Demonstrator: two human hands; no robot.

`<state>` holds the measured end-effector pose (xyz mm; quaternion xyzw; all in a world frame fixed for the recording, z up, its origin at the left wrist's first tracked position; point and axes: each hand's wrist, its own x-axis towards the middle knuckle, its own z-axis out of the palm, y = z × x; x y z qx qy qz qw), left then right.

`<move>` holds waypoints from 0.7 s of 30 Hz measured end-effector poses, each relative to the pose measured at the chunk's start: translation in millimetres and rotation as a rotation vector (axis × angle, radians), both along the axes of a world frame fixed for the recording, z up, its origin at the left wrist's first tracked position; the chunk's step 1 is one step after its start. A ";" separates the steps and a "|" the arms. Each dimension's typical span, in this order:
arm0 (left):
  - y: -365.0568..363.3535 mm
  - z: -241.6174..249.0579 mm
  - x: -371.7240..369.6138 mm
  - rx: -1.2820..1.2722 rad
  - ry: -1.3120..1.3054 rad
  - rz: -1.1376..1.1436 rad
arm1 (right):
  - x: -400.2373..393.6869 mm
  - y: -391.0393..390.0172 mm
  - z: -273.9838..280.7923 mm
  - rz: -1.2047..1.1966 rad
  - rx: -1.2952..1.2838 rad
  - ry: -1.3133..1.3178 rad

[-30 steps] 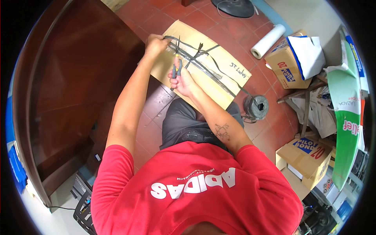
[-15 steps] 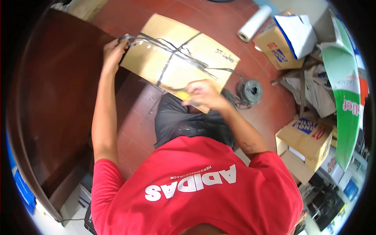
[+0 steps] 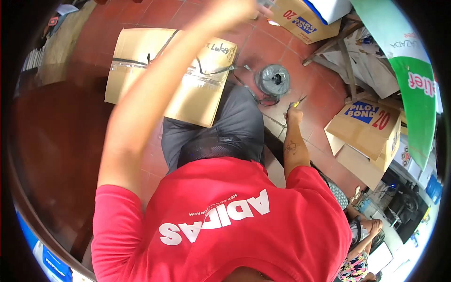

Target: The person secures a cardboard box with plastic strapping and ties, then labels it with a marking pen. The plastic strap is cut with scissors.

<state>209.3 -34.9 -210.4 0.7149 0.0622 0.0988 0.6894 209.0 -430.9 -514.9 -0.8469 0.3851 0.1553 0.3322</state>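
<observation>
Across my lap and the floor lies a flat cardboard carton (image 3: 141, 44), with dark plastic strapping (image 3: 129, 60) over it and a strip of clear tape. My left arm reaches over the carton, hiding part of it. My left hand (image 3: 239, 10) is motion-blurred at the top edge, near a greyish scrap, and its fingers cannot be made out. Low on the right, my right hand (image 3: 294, 115) is closed around a yellow-handled cutting tool (image 3: 297, 104) with a pointed dark tip. Between that hand and the carton sits a roll of grey plastic twine (image 3: 273, 80), its loose strand running toward the carton.
A Pilot Bond box (image 3: 305, 23) stands at the upper right, and an open-flapped one (image 3: 364, 124) lies on the right. Green-and-white packaging (image 3: 408, 80) hangs at the far right. A dark brown surface (image 3: 56, 141) borders the left. Another person (image 3: 359, 254) shows at lower right.
My left hand has left the carton's far left corner and swung up and right across it. My right hand has moved right, off the carton, with the yellow tool. The carton appears turned and farther left.
</observation>
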 end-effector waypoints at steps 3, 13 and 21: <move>-133.9 -38.3 -9.6 0.358 -0.196 -0.217 | -13.1 -6.9 -12.2 0.085 -0.272 0.279; -81.5 -74.8 -109.2 0.718 -0.193 -0.288 | 17.1 -47.8 -15.9 0.768 -0.139 0.637; 95.1 -101.7 -229.9 1.128 0.278 0.811 | 37.1 63.9 39.5 1.453 -0.096 0.454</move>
